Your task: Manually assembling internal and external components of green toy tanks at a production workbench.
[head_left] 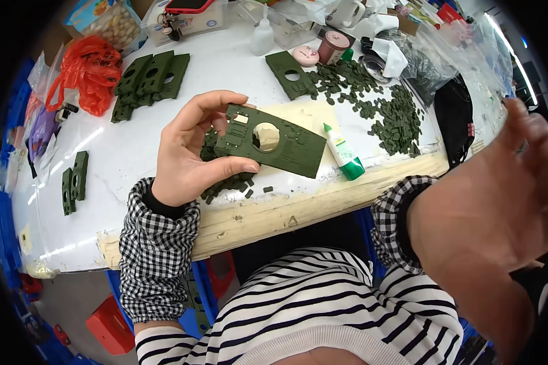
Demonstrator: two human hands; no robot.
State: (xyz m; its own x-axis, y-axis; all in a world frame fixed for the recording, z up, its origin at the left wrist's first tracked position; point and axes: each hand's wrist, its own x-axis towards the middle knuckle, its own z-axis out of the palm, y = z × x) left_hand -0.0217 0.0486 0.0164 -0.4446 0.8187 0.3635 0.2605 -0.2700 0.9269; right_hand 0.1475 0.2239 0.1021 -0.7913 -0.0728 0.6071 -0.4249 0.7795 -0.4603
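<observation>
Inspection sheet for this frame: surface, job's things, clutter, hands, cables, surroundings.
Surface: white table, worn wooden front edge.
Job's things: green plate with round hole; stacked plates; small green pieces; glue bottle.
Clutter: red bag, white bottle, cups, plastic bags.
Hands: left hand pinches the green plate; right hand raised, open, empty.
Cables: nothing seen.
Surroundings: blue crates by the table.

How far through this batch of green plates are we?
Done, apparently: a stack of green plates at the far left. In hand: the left hand holds one plate with a round hole; the right hand is raised, empty. Left: one plate and many loose small green pieces.
</observation>
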